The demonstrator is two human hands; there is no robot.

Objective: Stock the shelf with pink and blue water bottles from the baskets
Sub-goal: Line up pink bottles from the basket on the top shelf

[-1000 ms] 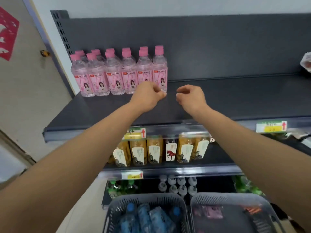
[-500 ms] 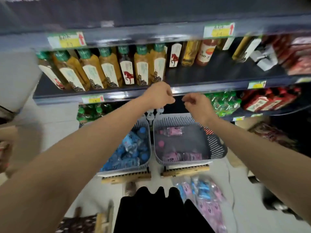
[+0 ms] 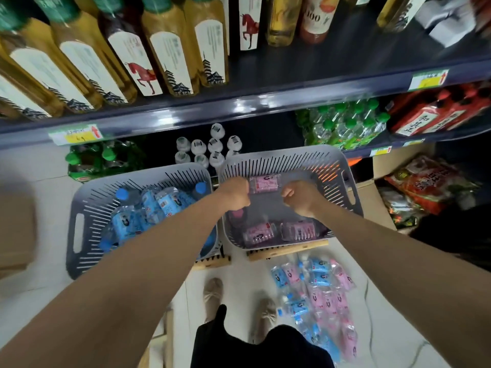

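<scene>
Both arms outstretched, left hand [image 3: 234, 193] curled, right hand [image 3: 301, 199] curled

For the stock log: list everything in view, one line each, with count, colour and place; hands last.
left basket: one, grey, floor, left
right basket: one, grey, floor, beside it
blue bottles: many, blue, in left basket
pink bottles: at least three, pink, in right basket
wrapped bottles: a pile, pink and blue, floor, near side of right basket
amber bottles: a row, amber, white labels, upper shelf
green-capped bottles: many, clear, lower shelf
white-capped bottles: several, white caps, behind baskets
red packs: several, red, lower shelf, right
shoes: two, beige, floor
left hand: one, fingers curled, over right basket
right hand: one, fingers curled, over right basket
</scene>
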